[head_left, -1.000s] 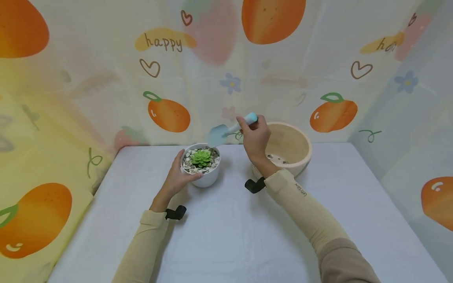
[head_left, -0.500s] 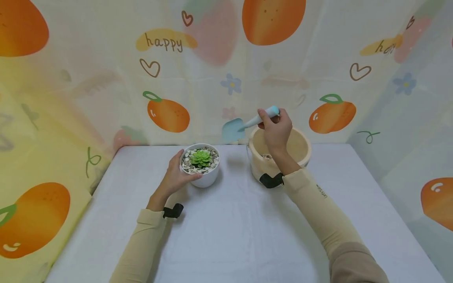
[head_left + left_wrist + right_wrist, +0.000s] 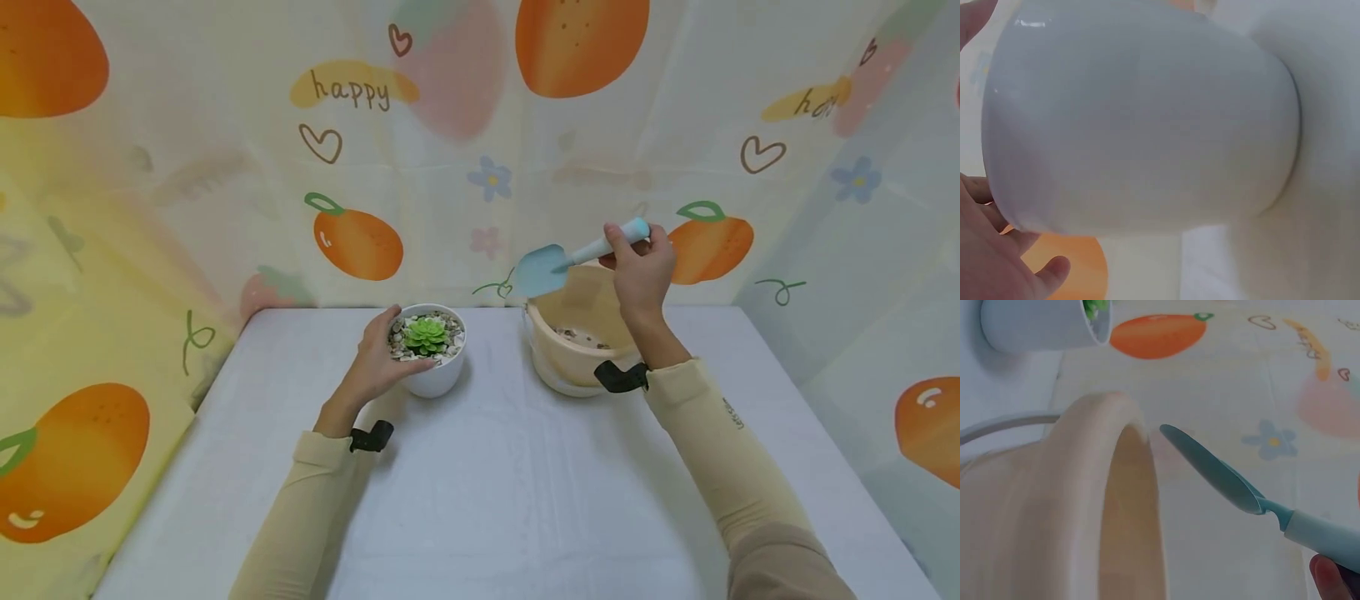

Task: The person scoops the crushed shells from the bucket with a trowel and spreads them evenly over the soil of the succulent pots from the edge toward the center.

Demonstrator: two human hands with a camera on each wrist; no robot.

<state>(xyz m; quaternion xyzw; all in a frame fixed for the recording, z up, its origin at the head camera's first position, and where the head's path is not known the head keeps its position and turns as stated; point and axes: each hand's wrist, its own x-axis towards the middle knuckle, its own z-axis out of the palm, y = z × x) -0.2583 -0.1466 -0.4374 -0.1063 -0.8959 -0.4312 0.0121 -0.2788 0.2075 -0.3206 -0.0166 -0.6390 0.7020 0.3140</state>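
In the head view my right hand (image 3: 642, 271) grips the white handle of a small light-blue garden trowel (image 3: 542, 271). The trowel's blade points left, above the rim of a large beige pot (image 3: 551, 346). A few pale pebbles show on that pot's floor. My left hand (image 3: 372, 358) is at the near left side of a white pot (image 3: 432, 383), thumb and fingers spread loosely by its rim. In the left wrist view the thumb looks apart from the pot wall, and the fingers lie by the rim. White pebbles surround a green succulent (image 3: 426, 335) in the white pot.
A white cloth (image 3: 480, 483) covers the table. Behind it hangs a printed backdrop (image 3: 442, 208) with oranges and hearts. The beige pot has a thin grey handle (image 3: 1010, 425) on its side. Black cameras (image 3: 372, 436) sit on both wrists.
My right hand has carried the trowel rightward, from beside the white pot to above the beige pot. The left hand has loosened and risen slightly at the white pot, which has stayed in place.
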